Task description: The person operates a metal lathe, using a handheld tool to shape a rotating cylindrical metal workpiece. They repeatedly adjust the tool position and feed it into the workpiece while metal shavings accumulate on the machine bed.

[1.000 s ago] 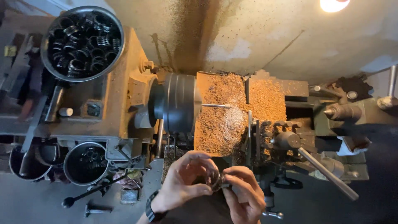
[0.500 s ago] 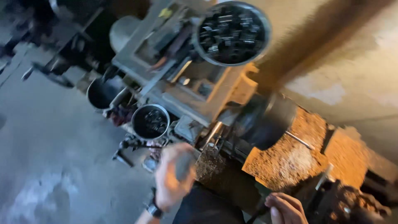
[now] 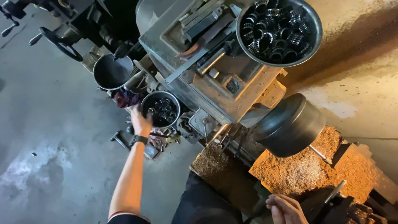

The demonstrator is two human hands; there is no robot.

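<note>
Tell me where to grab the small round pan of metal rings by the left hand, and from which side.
Grip the small pan by its thin rim on the near-left edge, beside the left hand. That side faces bare floor; the lathe crowds the far side. Thumb inside, fingers under.

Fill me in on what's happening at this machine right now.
A person stands at a lathe covered in orange-brown shavings. Their left hand reaches out to the rim of a small round bowl of dark metal rings set low beside the machine; whether it holds a ring cannot be seen. Their right hand rests low near the lathe's carriage. A larger bowl of similar rings sits on top of the headstock, and an empty-looking bowl stands further left.
</note>
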